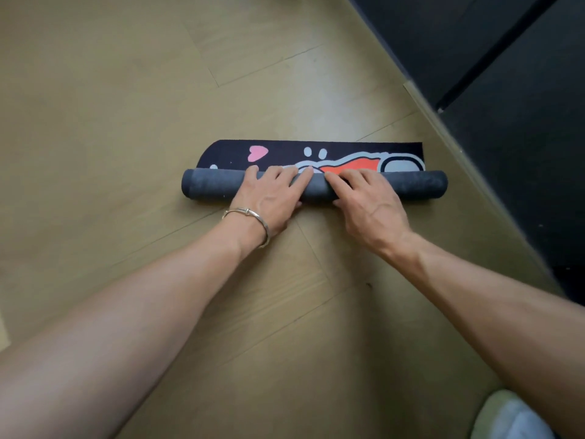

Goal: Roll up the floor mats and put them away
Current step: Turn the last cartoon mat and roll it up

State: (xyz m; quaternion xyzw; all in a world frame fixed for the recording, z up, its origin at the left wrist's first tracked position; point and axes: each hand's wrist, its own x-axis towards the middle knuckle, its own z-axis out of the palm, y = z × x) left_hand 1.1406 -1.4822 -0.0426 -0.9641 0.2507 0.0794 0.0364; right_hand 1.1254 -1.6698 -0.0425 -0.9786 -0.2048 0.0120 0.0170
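A floor mat (pixel 411 185) lies on the wooden floor, mostly wound into a grey roll that shows its rubber backing. A narrow strip of its dark printed face, with a pink heart and an orange shape, still lies flat beyond the roll. My left hand (pixel 269 198), with a bracelet on its wrist, rests on the roll's middle, fingers stretched over the top. My right hand (pixel 367 201) lies on the roll just to the right of it, fingers also reaching over the top, thumb at the near side. Both hands press on the roll.
Pale wooden floor (pixel 126 122) spreads to the left and towards me. A dark, lower floor area (pixel 506 106) with a raised wooden edge runs diagonally on the right, close to the roll's right end. A pale slipper (pixel 506 416) shows at the bottom right.
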